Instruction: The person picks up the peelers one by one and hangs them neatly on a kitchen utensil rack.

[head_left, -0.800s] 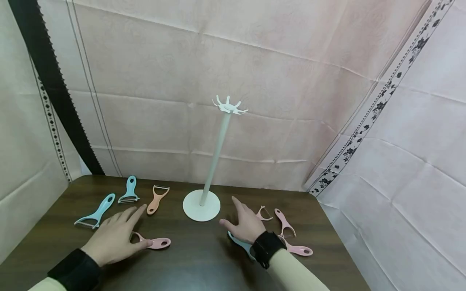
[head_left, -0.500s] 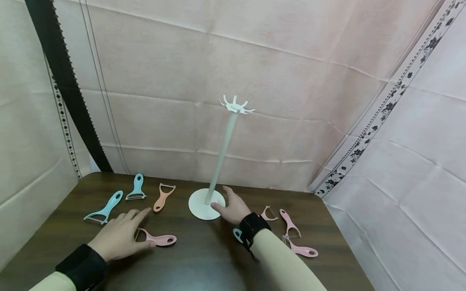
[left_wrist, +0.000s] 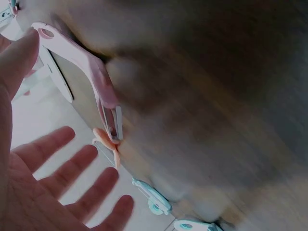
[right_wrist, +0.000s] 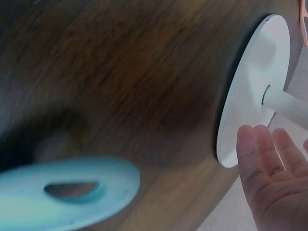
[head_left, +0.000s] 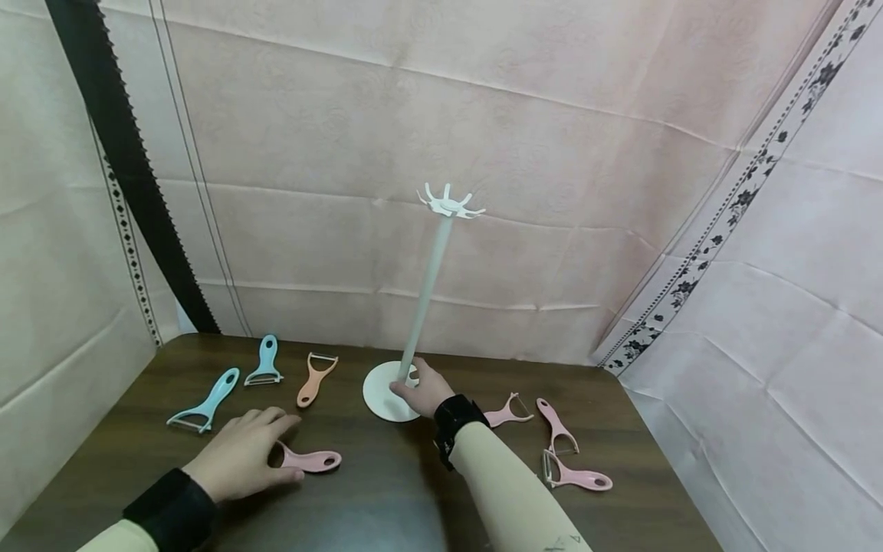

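Note:
My left hand (head_left: 244,458) hovers by a pink peeler (head_left: 316,461) at the table's left front, fingers spread. In the left wrist view its thumb overlaps the peeler's handle end; whether they touch I cannot tell. My right hand (head_left: 425,391) is at the foot of a white stand, whose pole (head_left: 428,291) rises from a round base (head_left: 379,395) to a crown of hooks (head_left: 451,205). In the right wrist view the right fingers (right_wrist: 255,159) are nearly straight over the base, apart from the pole. A blue peeler (right_wrist: 115,192) lies below that wrist, hidden by the forearm in the head view.
Two blue peelers, one at the left (head_left: 210,402) and one behind it (head_left: 266,360), lie near an orange peeler (head_left: 316,379). Pink peelers lie on the right: one by the wrist (head_left: 507,414), one farther right (head_left: 555,425), one in front (head_left: 582,479). Cloth hangs behind the table.
My right hand has moved left and away from me, from above the blue peeler to the foot of the stand. My left hand stays near the pink peeler. The view has shifted slightly.

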`<state>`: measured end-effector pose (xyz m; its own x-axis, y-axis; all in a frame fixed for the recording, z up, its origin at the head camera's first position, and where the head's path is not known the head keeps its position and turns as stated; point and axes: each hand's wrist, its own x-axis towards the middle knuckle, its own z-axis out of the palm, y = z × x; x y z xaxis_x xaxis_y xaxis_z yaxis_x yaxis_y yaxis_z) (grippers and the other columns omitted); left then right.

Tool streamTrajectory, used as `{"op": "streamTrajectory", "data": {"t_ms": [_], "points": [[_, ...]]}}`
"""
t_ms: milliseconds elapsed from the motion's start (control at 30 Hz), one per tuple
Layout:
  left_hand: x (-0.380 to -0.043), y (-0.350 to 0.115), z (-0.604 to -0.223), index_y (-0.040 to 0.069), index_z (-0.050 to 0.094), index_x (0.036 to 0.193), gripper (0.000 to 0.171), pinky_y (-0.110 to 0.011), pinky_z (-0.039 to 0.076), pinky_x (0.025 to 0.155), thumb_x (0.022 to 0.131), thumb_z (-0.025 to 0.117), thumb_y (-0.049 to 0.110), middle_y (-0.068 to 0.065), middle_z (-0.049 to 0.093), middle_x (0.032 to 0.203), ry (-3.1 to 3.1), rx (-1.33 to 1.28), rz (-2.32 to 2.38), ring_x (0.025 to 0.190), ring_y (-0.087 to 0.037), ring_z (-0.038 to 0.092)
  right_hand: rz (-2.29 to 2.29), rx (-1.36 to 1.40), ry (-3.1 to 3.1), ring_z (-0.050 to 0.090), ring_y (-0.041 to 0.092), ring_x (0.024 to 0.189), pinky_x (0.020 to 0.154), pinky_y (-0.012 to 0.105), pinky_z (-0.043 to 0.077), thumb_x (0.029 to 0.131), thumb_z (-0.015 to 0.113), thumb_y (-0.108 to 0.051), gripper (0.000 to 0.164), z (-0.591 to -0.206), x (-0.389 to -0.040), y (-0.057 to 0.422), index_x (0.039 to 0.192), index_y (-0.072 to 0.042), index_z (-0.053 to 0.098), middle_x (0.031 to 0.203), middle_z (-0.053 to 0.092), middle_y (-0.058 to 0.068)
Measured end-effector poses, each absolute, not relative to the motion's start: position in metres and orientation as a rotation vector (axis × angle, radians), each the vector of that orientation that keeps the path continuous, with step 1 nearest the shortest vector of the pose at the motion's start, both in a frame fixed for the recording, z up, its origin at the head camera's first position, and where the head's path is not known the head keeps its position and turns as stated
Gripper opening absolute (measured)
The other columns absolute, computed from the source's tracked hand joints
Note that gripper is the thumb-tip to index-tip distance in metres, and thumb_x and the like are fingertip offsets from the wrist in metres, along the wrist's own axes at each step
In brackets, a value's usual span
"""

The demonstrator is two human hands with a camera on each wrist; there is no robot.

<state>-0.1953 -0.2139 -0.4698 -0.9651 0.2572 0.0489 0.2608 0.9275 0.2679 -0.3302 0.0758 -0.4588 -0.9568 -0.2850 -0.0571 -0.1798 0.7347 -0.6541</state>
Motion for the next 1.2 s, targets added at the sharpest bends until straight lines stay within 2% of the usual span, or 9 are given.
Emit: {"op": "streamTrajectory", "data": {"t_ms": [200,300,500,667,867,1067,1200], "points": [[-0.198,-0.205,-0.473,0.016,0.068,0.114,0.056,-0.057,0.037,0.093,0.073,0.079,0.052,0.000,0.060,0.115,-3.072,-0.530,-0.468,0.110,-0.028,0.052,-1.094,-0.384,2.775,0.060,0.027,0.107,0.084,0.042,0.050,0.097,0.058,-0.037,0.039,-0.468,-0.338,0.070,0.128,-0.014,0.053,0.115,0.063,0.010],[-0.202,-0.200,-0.477,0.016,0.070,0.108,0.043,-0.055,0.039,0.092,0.075,0.081,0.042,0.002,0.062,0.107,-3.094,-0.561,-0.461,0.104,-0.026,0.054,-1.106,-0.392,2.778,0.061,0.025,0.104,0.083,0.043,0.050,0.100,0.053,-0.036,0.037,-0.469,-0.338,0.069,0.128,-0.012,0.053,0.110,0.064,0.009],[-0.208,-0.199,-0.480,0.015,0.072,0.097,0.025,-0.051,0.044,0.082,0.077,0.081,0.028,0.005,0.062,0.093,-3.084,-0.637,-0.390,0.089,-0.022,0.057,-1.112,-0.383,2.764,0.062,0.022,0.104,0.085,0.042,0.050,0.100,0.052,-0.035,0.040,-0.468,-0.333,0.066,0.133,-0.012,0.051,0.115,0.064,0.010],[-0.209,-0.201,-0.481,0.019,0.073,0.081,0.006,-0.045,0.045,0.071,0.080,0.078,0.022,0.010,0.057,0.080,-3.007,-0.753,-0.309,0.075,-0.013,0.054,-1.121,-0.337,2.681,0.061,0.016,0.089,0.077,0.038,0.051,0.099,0.055,-0.032,0.029,-0.476,-0.333,0.065,0.122,-0.014,0.054,0.098,0.063,0.003],[-0.210,-0.201,-0.485,0.019,0.069,0.069,0.013,-0.040,0.045,0.064,0.078,0.076,0.013,0.012,0.049,0.070,-2.856,-0.938,-0.220,0.062,-0.006,0.047,-1.089,-0.333,2.610,0.059,0.017,0.077,0.071,0.037,0.050,0.098,0.057,-0.030,0.017,-0.486,-0.332,0.069,0.106,-0.015,0.056,0.084,0.060,0.002],[-0.209,-0.198,-0.484,0.019,0.065,0.064,0.017,-0.041,0.046,0.068,0.076,0.073,0.010,0.011,0.042,0.067,-2.870,-0.954,-0.177,0.058,-0.006,0.041,-1.002,-0.377,2.630,0.057,0.017,0.091,0.086,0.043,0.047,0.099,0.054,-0.031,0.014,-0.497,-0.334,0.069,0.104,-0.017,0.057,0.094,0.058,0.002],[-0.210,-0.195,-0.484,0.015,0.066,0.065,0.015,-0.042,0.047,0.069,0.077,0.073,0.010,0.009,0.043,0.067,-2.906,-0.942,-0.152,0.057,-0.008,0.042,-1.000,-0.363,2.636,0.054,0.019,0.094,0.089,0.045,0.045,0.100,0.053,-0.031,0.013,-0.501,-0.336,0.068,0.102,-0.018,0.057,0.098,0.053,0.004]]}}
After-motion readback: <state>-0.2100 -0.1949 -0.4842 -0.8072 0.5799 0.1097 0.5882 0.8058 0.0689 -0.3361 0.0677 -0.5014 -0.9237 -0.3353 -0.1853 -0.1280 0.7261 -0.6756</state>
